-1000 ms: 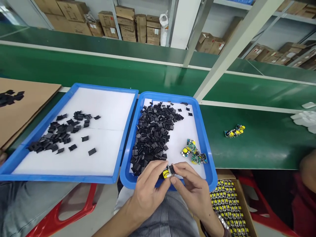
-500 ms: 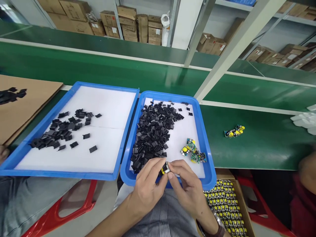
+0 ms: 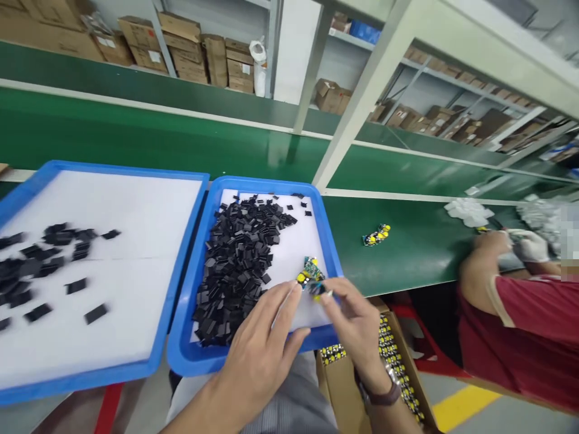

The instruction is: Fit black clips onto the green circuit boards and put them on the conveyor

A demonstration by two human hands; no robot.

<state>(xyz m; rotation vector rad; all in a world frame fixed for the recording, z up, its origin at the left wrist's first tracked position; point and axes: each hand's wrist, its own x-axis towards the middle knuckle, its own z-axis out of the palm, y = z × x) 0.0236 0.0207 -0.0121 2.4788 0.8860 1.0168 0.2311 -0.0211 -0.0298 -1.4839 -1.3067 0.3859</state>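
My right hand (image 3: pixel 355 322) pinches a small circuit board (image 3: pixel 319 290) between thumb and fingertips. It is smeared by motion, with dark and yellow parts showing. My left hand (image 3: pixel 260 349) is beside it, fingers stretched out and thumb apart, holding nothing. Both hands are over the front of a blue tray (image 3: pixel 185 357). Inside that tray, a heap of small black folded pieces (image 3: pixel 239 259) covers the left side of the white liner. A few green circuit boards with yellow parts (image 3: pixel 311 266) lie at its right, partly hidden behind the held one.
A larger blue tray (image 3: pixel 156 334) with scattered black pieces (image 3: pixel 58 256) stands at left. More boards (image 3: pixel 376 235) lie on the green bench (image 3: pixel 407 259). Below right is a carton (image 3: pixel 337 386) of boards. At right sits a co-worker in a red shirt (image 3: pixel 534 337). A pale post (image 3: pixel 357 96) rises behind.
My hands have come apart, and the board is now in my right hand alone. The left fingers have opened. The view has swung right, bringing the co-worker into sight.
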